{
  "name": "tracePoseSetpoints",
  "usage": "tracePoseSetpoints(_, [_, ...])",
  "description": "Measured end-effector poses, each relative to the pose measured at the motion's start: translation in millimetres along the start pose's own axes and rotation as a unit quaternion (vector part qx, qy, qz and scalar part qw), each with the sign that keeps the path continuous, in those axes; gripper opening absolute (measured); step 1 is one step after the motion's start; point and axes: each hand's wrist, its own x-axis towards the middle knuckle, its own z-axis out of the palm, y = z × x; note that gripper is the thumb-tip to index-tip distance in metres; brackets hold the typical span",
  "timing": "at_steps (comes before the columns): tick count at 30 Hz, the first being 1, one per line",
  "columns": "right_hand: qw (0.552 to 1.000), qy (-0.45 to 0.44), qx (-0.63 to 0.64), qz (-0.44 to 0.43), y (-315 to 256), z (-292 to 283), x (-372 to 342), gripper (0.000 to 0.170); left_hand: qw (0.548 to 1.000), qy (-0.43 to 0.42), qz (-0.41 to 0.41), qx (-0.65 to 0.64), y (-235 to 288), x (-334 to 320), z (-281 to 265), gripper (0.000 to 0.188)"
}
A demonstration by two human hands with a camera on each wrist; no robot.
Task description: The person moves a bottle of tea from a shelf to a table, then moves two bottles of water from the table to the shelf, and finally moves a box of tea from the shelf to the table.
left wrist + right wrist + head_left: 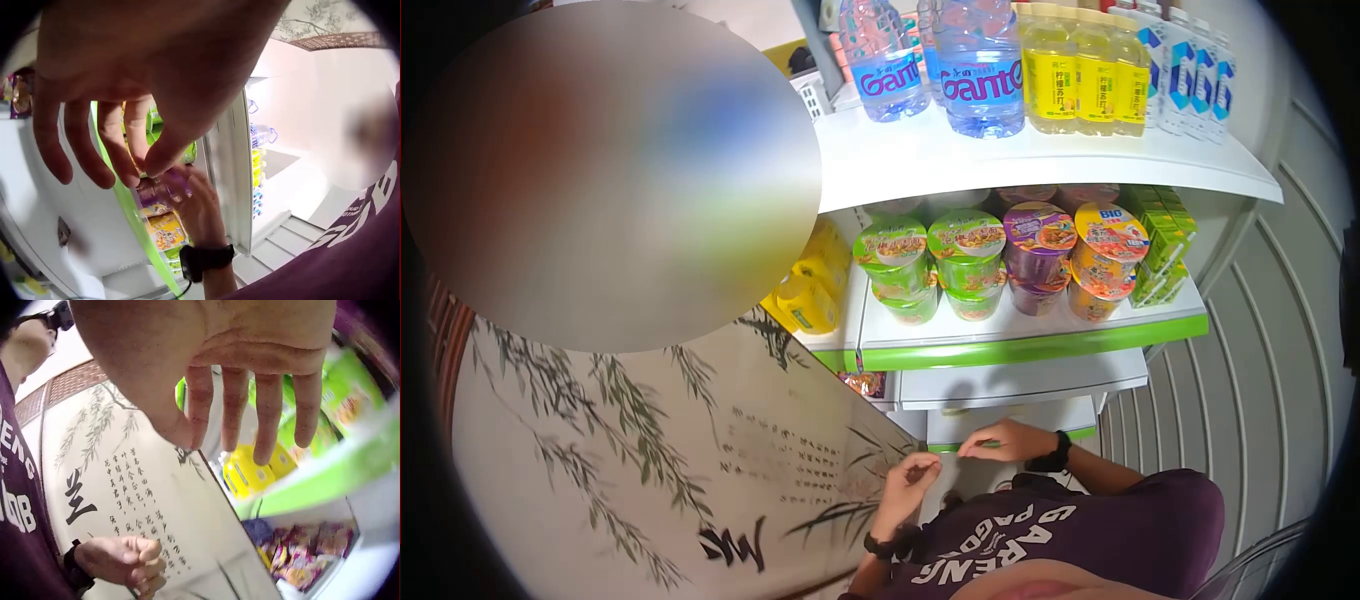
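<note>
A person's left hand (910, 484) and right hand (1003, 440) hang near each other in front of a display, fingers relaxed and slightly apart, holding nothing. Beyond them, stacked noodle cups (967, 262) stand on a green-edged shelf (1040, 345): green at left, then purple, then orange. Green cartons (1165, 240) are to their right, yellow packs (812, 300) to their left; bottles (1056, 85) stand above.

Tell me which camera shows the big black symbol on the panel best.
The right wrist view: the symbol looks large, nearly upright and uncovered. The head view shows it smaller and tipped sideways; the left wrist view doesn't show it.
</note>
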Motion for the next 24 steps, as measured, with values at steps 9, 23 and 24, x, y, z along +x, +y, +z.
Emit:
tracePoseSetpoints(9, [0.981,-0.159,0.097,-0.054,19,2,-2,0.029,0.966,0.24,0.007,-0.095,2,-35,108,0.016])
tracePoseSetpoints(23, [0.85,-0.506,0.084,-0.121,-19,106,-63,0.011,0.821,0.566,-0.072,0.035,-19,-217,254,0.025])
tracePoseSetpoints(24, [0.835,-0.526,0.091,-0.13,-23,120,-65,0.01,0.809,0.583,-0.066,0.043,-15,-232,261,0.026])
